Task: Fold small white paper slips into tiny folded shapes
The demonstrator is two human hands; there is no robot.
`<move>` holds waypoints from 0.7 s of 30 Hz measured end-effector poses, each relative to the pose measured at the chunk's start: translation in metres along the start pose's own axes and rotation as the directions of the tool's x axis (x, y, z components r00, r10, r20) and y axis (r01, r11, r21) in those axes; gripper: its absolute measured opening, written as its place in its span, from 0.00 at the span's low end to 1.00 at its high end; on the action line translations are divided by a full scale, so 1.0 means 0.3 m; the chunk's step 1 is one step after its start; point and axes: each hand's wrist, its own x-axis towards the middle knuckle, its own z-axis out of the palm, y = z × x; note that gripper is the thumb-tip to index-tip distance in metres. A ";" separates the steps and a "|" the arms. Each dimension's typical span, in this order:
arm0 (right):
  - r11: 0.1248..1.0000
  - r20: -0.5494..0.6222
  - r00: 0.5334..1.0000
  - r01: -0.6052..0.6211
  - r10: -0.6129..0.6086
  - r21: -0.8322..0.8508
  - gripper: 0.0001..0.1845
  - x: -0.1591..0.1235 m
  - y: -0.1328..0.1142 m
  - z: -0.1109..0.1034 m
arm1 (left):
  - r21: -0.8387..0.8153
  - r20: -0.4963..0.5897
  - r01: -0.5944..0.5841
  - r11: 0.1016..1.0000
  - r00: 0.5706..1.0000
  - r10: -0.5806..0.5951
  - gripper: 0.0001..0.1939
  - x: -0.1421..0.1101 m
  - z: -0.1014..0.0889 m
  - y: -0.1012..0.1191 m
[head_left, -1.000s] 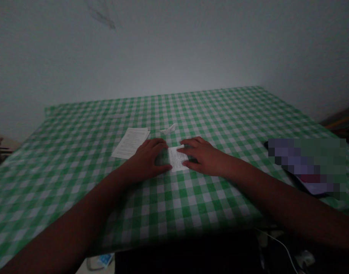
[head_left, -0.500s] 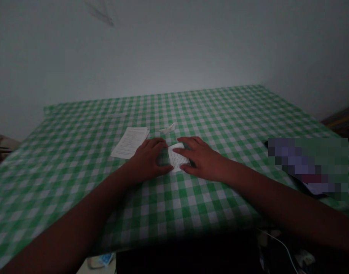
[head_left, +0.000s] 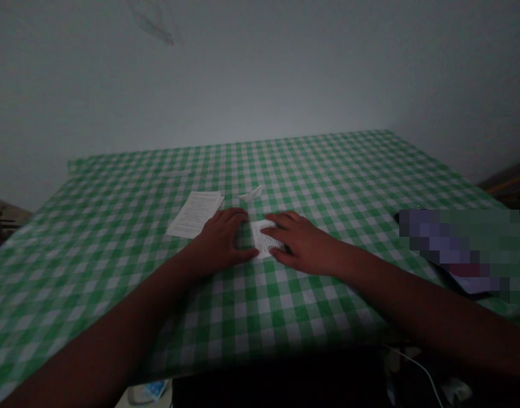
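While the left hand [head_left: 219, 241] is lying palm down with its fingers spread and its thumb touching the small paper [head_left: 263, 239], the right hand [head_left: 304, 243] is pressing spread fingers on that paper on the checked surface [head_left: 280, 309].

Likely a room in a home, judging by the green checked tablecloth [head_left: 294, 306] and plain, marked wall [head_left: 260, 73].
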 end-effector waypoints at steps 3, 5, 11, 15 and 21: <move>1.000 0.008 1.000 0.001 -0.001 -0.002 0.25 -0.002 0.003 0.002 | 0.007 -0.001 -0.017 1.000 1.000 0.017 0.32 -0.002 0.001 -0.003; 1.000 0.004 1.000 0.007 -0.007 -0.007 0.25 -0.003 0.005 0.004 | 0.008 -0.002 -0.027 1.000 1.000 0.027 0.32 -0.002 -0.001 -0.003; 1.000 -0.001 1.000 0.010 -0.010 -0.003 0.25 -0.001 0.001 0.002 | 0.018 0.021 -0.035 0.999 0.999 0.034 0.32 -0.002 -0.011 0.003; 1.000 -0.006 1.000 0.019 -0.019 -0.003 0.25 0.000 0.002 0.000 | 0.034 0.037 -0.036 0.999 0.999 0.035 0.29 -0.005 -0.013 0.005; 0.999 -0.027 0.999 0.025 -0.024 0.041 0.22 0.008 0.017 0.001 | 0.043 -0.005 0.026 0.999 1.000 -0.026 0.26 0.002 -0.001 0.030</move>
